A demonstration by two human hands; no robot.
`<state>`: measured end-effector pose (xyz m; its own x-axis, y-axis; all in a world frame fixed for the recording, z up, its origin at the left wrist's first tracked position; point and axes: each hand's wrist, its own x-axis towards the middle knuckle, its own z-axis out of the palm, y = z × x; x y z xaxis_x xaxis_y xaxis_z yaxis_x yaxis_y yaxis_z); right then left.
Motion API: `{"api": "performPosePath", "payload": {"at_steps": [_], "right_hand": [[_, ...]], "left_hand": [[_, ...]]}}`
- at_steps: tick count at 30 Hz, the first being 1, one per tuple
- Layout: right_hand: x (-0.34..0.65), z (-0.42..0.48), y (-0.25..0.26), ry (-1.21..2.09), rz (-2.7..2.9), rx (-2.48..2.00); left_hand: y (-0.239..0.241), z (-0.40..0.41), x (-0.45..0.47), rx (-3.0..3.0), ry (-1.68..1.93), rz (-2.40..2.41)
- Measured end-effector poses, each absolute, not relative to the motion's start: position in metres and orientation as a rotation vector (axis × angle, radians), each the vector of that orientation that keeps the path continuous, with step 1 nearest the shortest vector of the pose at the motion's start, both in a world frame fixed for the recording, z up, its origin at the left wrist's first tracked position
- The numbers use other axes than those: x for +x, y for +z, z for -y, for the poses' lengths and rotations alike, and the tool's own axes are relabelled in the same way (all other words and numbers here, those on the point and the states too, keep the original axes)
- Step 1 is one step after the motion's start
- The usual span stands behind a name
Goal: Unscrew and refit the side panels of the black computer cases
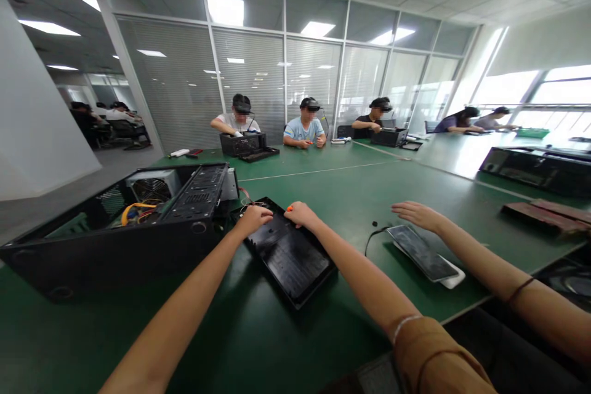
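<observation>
Both hands (253,220) near black panel's (290,252) edges

1. Readable text, brands, numbers or signs: none;
2. Black panel (295,252), toward the table's (323,181) near edge: no marking legible;
3. Phone (422,252), beside the same edge, farther right: no characters legible on its face.

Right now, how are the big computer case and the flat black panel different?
The computer case is big and deep, while the black panel is smaller and shallow. The case shows coloured wires and a fan inside; the panel's upturned face looks mostly bare. The left hand and right hand are at the panel, not the case. Both things are black and sit on the green table.
</observation>
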<state>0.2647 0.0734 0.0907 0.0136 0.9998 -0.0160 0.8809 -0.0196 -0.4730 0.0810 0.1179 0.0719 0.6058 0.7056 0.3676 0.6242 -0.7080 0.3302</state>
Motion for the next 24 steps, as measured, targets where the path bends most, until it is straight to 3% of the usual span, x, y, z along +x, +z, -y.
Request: {"api": "performPosePath", "payload": {"at_steps": [3, 10, 14, 20, 24], "right_hand": [[0.285, -0.088, 0.078, 0.151, 1.999, -2.151], [0.286, -0.091, 0.04, 0.189, 2.203, -2.127], [0.288, -0.106, 0.062, 0.11, 2.217, -1.939], [0.294, -0.161, 0.12, -0.169, 1.755, -1.66], [0.286, -0.197, 0.116, -0.079, 1.736, -1.426]], "left_hand": [[0.067, -0.161, 0.09, 2.647, 0.752, -1.24], [0.042, -0.235, 0.105, 2.612, 0.704, -1.374], [0.03, -0.252, 0.11, 2.602, 0.696, -1.369], [0.024, -0.258, 0.119, 2.639, 0.688, -1.281], [0.021, -0.259, 0.119, 2.637, 0.715, -1.28]]}}
